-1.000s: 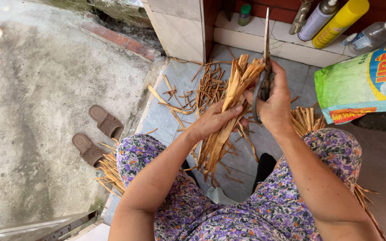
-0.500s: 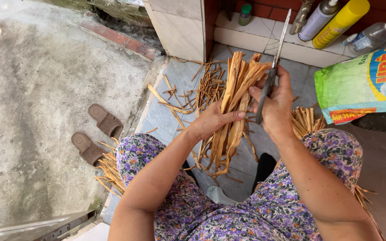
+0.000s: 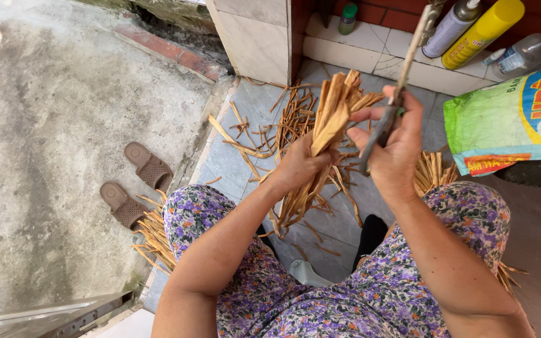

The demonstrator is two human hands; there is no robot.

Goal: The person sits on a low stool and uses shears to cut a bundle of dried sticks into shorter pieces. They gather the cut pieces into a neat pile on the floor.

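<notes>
Left hand (image 3: pixel 298 168): fingers closed round a bundle of dry strips (image 3: pixel 330 122). Right hand (image 3: pixel 392 147): fingers gripping a long knife (image 3: pixel 402 81), just right of the bundle. Loose strips (image 3: pixel 270 128) on the tiled floor (image 3: pixel 233 159) beyond.

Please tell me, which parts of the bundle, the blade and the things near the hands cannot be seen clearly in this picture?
Head view only:
- Bundle of dry strips: its middle is hidden under the left hand.
- Blade: the handle is covered by the right hand; the tip is cut off by the top edge.
- Yellow bottle and grey spray can: tops cut off by the top edge.
- Green bag: cut off by the right edge.
- Strips beside the sandals: partly hidden by the knee.
</notes>
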